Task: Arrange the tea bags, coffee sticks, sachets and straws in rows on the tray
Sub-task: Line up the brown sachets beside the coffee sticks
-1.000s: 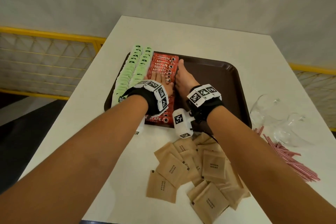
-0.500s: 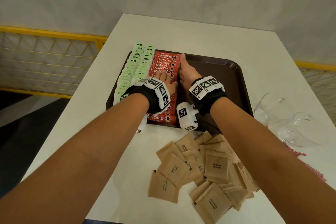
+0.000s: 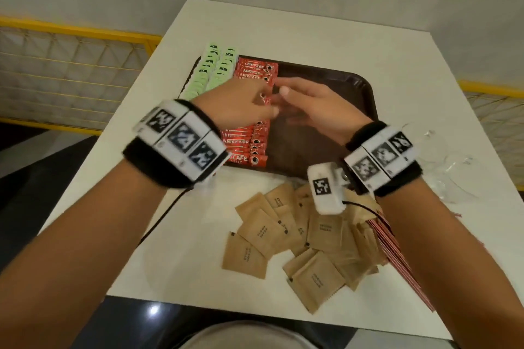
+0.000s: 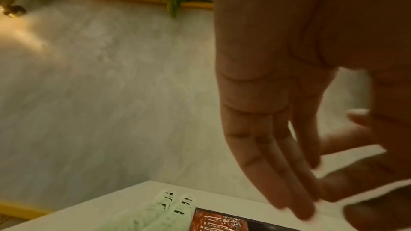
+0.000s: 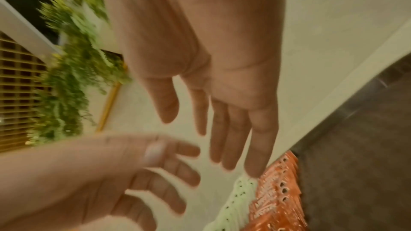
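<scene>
From the head view I see my left hand [image 3: 238, 102] and right hand [image 3: 314, 106] above the brown tray [image 3: 365, 99], fingers loose and straight, gripping nothing; both are blurred. The left covers the middle of the red coffee sticks [image 3: 243, 144] row, beside two rows of green tea bags [image 3: 215, 68]. Brown sachets [image 3: 286, 238] lie heaped on the table [image 3: 312, 37]; my right forearm hides most of the straws [image 3: 394, 252], probably a bundle.

The tray [image 3: 340, 110] has bare floor right of the coffee sticks [image 3: 249, 147]. Both hands hover over it. Sachets [image 3: 297, 238] crowd the table's [image 3: 312, 34] near edge.
</scene>
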